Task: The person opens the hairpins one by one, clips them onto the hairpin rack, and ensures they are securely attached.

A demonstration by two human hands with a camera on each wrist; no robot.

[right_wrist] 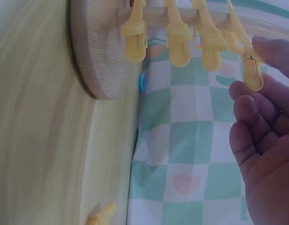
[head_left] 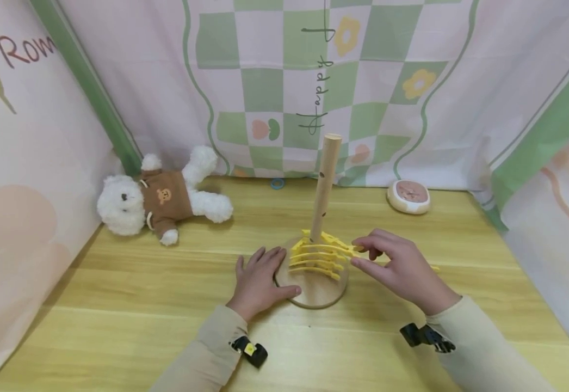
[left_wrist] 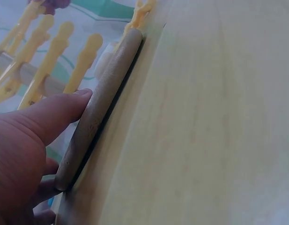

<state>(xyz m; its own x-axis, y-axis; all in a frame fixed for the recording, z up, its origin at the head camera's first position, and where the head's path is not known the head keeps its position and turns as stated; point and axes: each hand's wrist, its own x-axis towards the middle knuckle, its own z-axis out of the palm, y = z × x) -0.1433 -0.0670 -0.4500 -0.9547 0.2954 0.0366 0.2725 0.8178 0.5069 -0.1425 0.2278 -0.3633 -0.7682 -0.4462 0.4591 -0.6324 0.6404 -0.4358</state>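
Head: the right hand (head_left: 404, 269) pinches the top yellow clip (head_left: 349, 250), which reaches leftward, crosswise to the upright post (head_left: 325, 185). Left wrist: the left hand (left_wrist: 22, 145) lies loose against the base (left_wrist: 100, 112). Right wrist: the clip's end lies between thumb and fingers.

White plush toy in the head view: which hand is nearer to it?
Left. The left hand touches the round wooden base, to the right of the white plush toy; the right hand is farther right, pinching a yellow clip.
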